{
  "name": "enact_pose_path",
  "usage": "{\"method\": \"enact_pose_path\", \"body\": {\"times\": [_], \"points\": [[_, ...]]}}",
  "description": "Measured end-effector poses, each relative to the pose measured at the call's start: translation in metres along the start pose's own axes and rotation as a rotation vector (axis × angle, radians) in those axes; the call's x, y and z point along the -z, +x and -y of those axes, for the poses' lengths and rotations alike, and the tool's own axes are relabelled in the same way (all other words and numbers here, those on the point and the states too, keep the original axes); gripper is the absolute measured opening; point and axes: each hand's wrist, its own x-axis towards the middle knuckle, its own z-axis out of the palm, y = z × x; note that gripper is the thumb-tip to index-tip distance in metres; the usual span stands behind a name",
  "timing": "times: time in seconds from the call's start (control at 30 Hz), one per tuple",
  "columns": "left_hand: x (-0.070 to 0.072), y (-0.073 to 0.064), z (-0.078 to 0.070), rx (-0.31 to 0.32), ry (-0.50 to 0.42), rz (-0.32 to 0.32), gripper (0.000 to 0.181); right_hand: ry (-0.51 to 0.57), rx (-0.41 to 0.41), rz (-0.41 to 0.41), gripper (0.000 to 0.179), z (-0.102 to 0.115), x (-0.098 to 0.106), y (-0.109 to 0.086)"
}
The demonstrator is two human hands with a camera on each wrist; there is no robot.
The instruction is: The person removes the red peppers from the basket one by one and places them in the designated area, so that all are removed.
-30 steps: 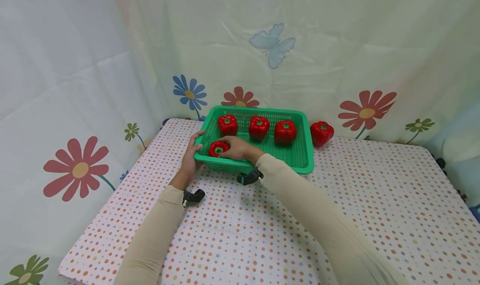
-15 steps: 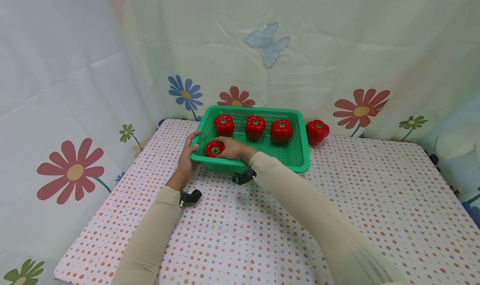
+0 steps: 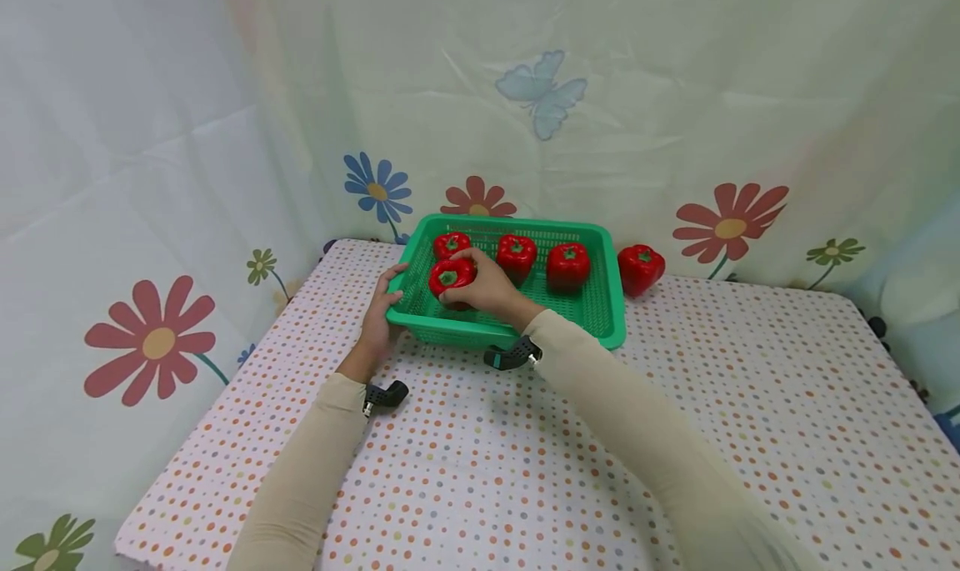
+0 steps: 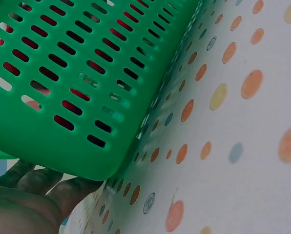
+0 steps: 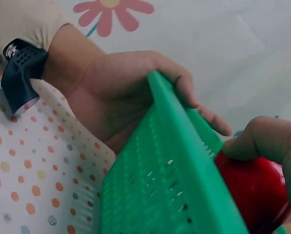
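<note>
My right hand [image 3: 491, 288] grips a red bell pepper [image 3: 447, 281] at the left side of a green plastic basket [image 3: 517, 331]. In the right wrist view the thumb presses on the pepper's [image 5: 255, 190] glossy side, just past the basket rim. With my left hand [image 3: 378, 317] I hold the basket's left end, thumb over the rim. The left wrist view has that hand's fingers [image 4: 72, 192] under the basket's lip. Three more peppers stand along the basket's far side: one on the left [image 3: 452, 244], one in the middle [image 3: 516, 257] and one on the right [image 3: 567, 267].
Another red pepper [image 3: 641, 269] lies on the table outside the basket, against its right end. The table [image 3: 480, 471] has a dotted cloth. A flowered curtain [image 3: 600, 162] hangs behind and to the left.
The pepper in my right hand has risen from the basket's front left corner and shifted back, now partly covering the far-left pepper. My left hand keeps its hold on the basket.
</note>
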Motion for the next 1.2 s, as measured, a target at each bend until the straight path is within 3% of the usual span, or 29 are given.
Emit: {"method": "enact_pose_path", "body": {"times": [0.3,0.57,0.93,1.2], "points": [[0.002,-0.001,0.003,0.005,0.039,-0.009,0.055,0.189,-0.003,-0.031,0.065,-0.005,0.043,-0.023],[0.000,-0.003,0.002,0.015,0.043,-0.004,0.054,0.151,0.022,-0.137,0.071,-0.014,0.104,-0.050],[0.003,-0.001,-0.001,0.007,0.039,-0.005,0.055,0.205,-0.019,-0.354,0.076,-0.032,0.190,-0.089],[0.003,0.000,0.004,0.009,0.082,-0.010,0.055,0.236,-0.137,-0.627,0.091,-0.072,0.244,-0.103]]}}
